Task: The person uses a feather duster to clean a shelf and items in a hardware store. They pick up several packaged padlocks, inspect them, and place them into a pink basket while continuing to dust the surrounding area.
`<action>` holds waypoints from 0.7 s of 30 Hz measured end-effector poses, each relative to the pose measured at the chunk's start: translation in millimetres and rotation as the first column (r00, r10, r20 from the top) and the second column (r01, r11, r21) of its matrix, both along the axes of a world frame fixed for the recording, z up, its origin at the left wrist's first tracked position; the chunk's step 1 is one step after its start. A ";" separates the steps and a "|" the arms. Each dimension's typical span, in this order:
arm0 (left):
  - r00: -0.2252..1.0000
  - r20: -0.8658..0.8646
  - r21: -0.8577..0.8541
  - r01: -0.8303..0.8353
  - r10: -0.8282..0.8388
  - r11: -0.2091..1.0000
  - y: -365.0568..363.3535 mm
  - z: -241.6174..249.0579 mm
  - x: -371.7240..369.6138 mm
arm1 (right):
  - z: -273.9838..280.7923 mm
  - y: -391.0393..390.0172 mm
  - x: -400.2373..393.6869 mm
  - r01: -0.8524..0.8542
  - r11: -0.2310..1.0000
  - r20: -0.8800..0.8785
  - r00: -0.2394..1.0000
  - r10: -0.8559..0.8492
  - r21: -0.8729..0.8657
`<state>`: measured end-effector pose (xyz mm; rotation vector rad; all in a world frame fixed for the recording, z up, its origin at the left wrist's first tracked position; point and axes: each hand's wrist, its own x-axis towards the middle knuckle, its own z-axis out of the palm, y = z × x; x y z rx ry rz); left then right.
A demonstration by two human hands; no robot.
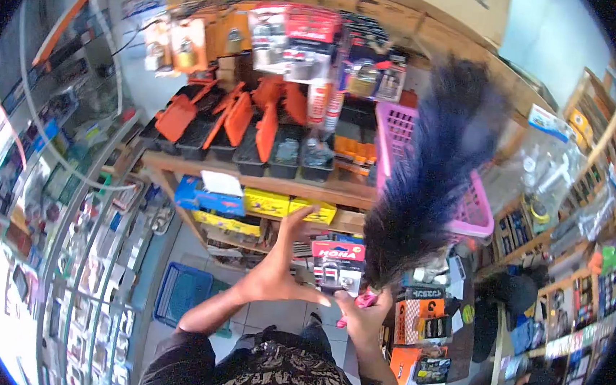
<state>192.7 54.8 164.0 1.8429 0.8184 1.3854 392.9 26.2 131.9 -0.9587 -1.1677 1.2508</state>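
Note:
My right hand (364,318) is closed around the pink handle (357,306) of a feather duster (425,180), whose dark blue-black plumes rise up and to the right, blurred. A red-topped padlock pack (338,267) stands upright just above my right thumb. Its lower edge meets the thumb, though how it is held is partly hidden. My left hand (280,273) is to the left of the pack, thumb and fingers spread wide, with nothing in its grasp. The tip of the left thumb comes close to the pack's bottom edge.
A wooden shelf (252,171) ahead carries black bins (284,160) with orange hinges or plates (235,119). Carded padlocks (309,48) hang above. A pink basket (477,206) sits behind the duster. Glass cabinets (94,248) line the left; a blue crate (183,295) is on the floor.

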 end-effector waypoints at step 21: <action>0.639 0.013 -0.099 -0.765 0.769 0.637 -76.4 -145.1 -74.9 | -64.7 30.1 -61.1 -0.576 0.813 0.632 0.664 0.399 0.092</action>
